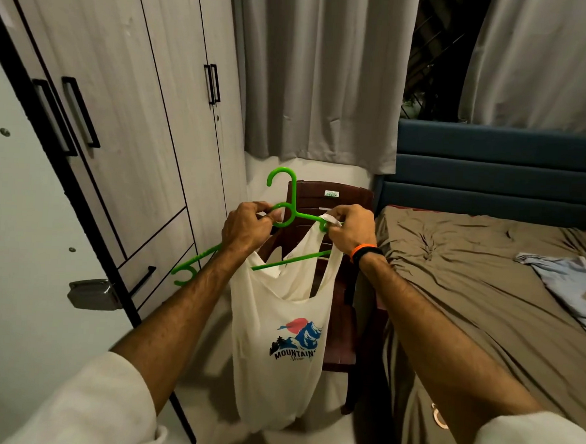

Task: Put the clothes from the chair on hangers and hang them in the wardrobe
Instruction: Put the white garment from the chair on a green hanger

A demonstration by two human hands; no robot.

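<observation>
I see my left hand (247, 229) curled round the neck ring of the green hanger (287, 204), hook pointing up and curving left. The hanger's long axis runs tilted, its left end low near the wardrobe (121, 111), its right end raised. My right hand (347, 231) pinches the white shirt (278, 340) strap over that right arm, fingers closed on the cloth. The shirt hangs lengthwise straight down, mountain print facing me, in front of the dark chair (340, 197). A bed (468, 282) lies to the right, a pale garment (567, 280) on it.
</observation>
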